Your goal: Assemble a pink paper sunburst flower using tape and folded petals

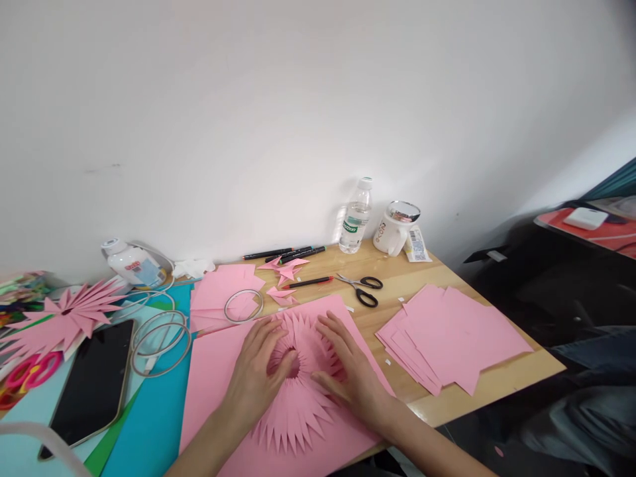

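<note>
A ring of folded pink paper spikes [298, 404] lies on a large pink sheet [213, 384] on the wooden table. My left hand [258, 371] rests flat on the ring's left side, fingers spread, thumb near the hole in the middle. My right hand [348, 371] lies flat on the ring's right side, fingers stretched out. Neither hand holds anything. Both press down on the spikes.
Pink paper stack [452, 334] at right. Black-handled scissors [365, 288], pens [285, 253], water bottle [355, 217] and white mug [395, 228] by the wall. Metal rings [161, 341], a phone [94, 384], another pink spiked piece [69, 315], white bottle [132, 263] at left.
</note>
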